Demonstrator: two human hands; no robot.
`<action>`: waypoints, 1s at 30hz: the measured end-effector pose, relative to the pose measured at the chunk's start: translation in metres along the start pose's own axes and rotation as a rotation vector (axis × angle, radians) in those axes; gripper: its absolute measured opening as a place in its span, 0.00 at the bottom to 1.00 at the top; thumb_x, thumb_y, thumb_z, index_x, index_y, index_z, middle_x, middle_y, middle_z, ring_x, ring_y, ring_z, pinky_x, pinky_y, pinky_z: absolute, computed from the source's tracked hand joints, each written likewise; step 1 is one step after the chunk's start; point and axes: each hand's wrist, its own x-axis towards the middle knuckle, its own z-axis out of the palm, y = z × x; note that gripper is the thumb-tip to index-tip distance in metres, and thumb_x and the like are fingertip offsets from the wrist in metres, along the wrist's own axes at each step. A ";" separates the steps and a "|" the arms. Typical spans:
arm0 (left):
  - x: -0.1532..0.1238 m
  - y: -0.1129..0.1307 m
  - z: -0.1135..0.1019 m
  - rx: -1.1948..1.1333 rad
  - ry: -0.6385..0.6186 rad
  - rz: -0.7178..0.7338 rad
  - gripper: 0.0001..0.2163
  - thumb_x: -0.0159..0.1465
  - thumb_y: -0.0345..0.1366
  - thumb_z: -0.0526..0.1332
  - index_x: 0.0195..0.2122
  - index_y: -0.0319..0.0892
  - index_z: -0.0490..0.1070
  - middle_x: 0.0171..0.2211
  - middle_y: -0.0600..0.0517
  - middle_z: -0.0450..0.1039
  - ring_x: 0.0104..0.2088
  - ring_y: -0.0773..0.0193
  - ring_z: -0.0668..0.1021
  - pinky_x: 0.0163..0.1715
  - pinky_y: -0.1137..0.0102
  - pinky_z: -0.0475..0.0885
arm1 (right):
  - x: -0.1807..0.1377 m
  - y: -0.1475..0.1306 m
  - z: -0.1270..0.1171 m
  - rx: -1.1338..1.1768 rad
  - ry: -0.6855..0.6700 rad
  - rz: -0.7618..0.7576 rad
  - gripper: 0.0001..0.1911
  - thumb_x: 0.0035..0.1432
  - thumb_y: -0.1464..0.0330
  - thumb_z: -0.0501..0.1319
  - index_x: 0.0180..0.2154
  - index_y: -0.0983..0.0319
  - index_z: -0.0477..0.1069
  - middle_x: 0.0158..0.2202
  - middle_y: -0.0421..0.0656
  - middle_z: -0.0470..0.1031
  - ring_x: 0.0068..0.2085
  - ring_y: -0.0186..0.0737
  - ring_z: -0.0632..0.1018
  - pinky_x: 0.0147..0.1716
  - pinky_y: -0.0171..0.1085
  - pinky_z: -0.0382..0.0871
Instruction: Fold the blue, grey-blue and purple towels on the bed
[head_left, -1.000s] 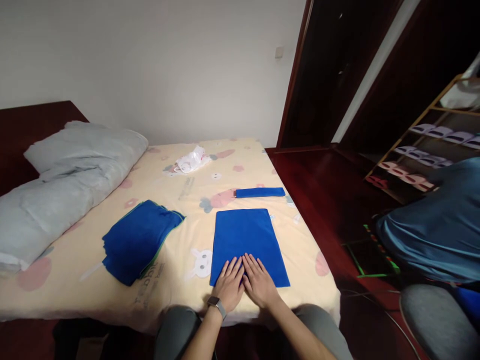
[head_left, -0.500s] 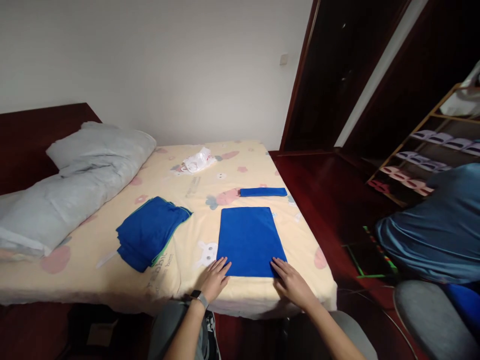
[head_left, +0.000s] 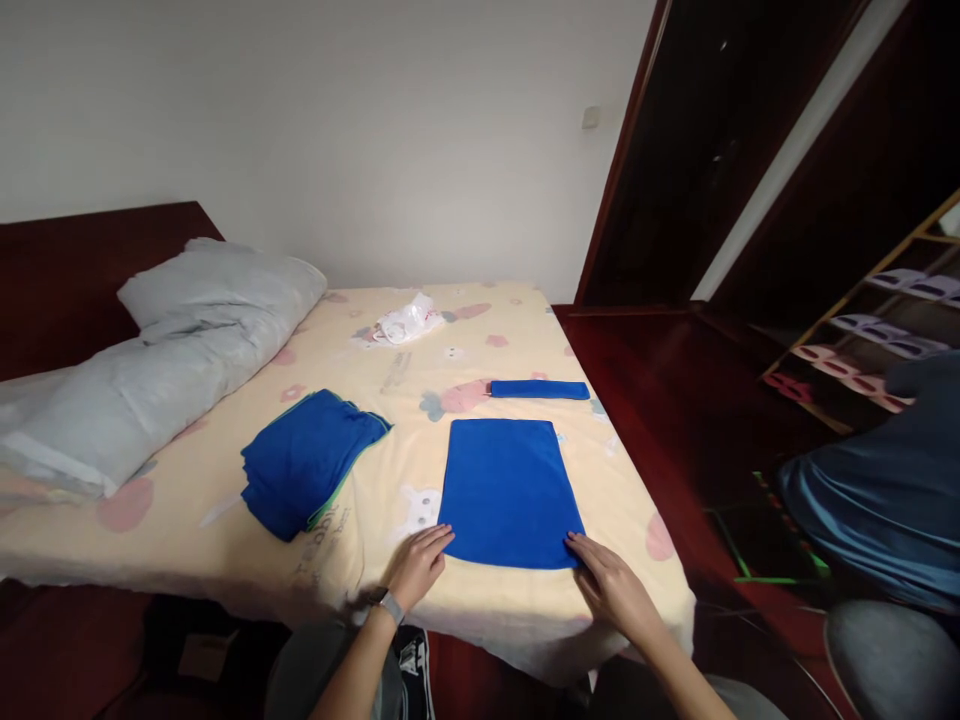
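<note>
A blue cloth [head_left: 512, 490], a flat rectangle, lies on the bed in front of me. My left hand [head_left: 421, 568] pinches its near left corner, the fingers on top and the thumb mostly hidden. At the near right corner, my right hand [head_left: 609, 585] closes its fingertips on the fabric in the same way. The near edge sags in a slight curve between both hands. Just beyond it lies a narrow folded blue strip of cloth [head_left: 540, 390]. Left of my hands is a loose stack of blue cloths [head_left: 311, 465] with green edging.
The bed [head_left: 420, 400] has a patterned cream sheet. A grey quilt [head_left: 187, 340] lies at left, a white plastic bag [head_left: 409, 321] at the back. On the right, a person in a blue top [head_left: 885, 490] sits near a shoe rack [head_left: 862, 268].
My hands, earlier flat on the cloth's near corners, have moved slightly apart and now pinch them. The near edge has widened and bowed toward me. The view has shifted a little left.
</note>
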 end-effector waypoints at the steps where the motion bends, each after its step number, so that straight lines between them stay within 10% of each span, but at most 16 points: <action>1: 0.002 0.000 -0.002 -0.055 0.006 -0.031 0.23 0.61 0.23 0.54 0.54 0.49 0.75 0.58 0.53 0.75 0.58 0.62 0.76 0.60 0.60 0.72 | 0.000 0.001 0.000 0.043 0.005 0.037 0.22 0.65 0.66 0.55 0.59 0.58 0.71 0.60 0.47 0.73 0.59 0.49 0.75 0.58 0.51 0.73; 14: 0.023 0.000 -0.004 -0.541 0.137 -0.448 0.17 0.66 0.50 0.58 0.44 0.44 0.78 0.40 0.48 0.82 0.41 0.57 0.82 0.44 0.64 0.78 | 0.018 0.002 -0.003 0.467 0.155 0.538 0.23 0.63 0.49 0.56 0.43 0.58 0.79 0.46 0.49 0.81 0.48 0.53 0.80 0.49 0.49 0.76; 30: -0.012 0.030 -0.004 -0.665 0.292 -0.564 0.26 0.58 0.63 0.61 0.36 0.41 0.76 0.37 0.45 0.81 0.40 0.53 0.82 0.42 0.61 0.77 | -0.005 -0.020 -0.013 0.478 0.110 0.560 0.24 0.62 0.48 0.52 0.39 0.57 0.77 0.37 0.45 0.83 0.39 0.49 0.82 0.40 0.44 0.76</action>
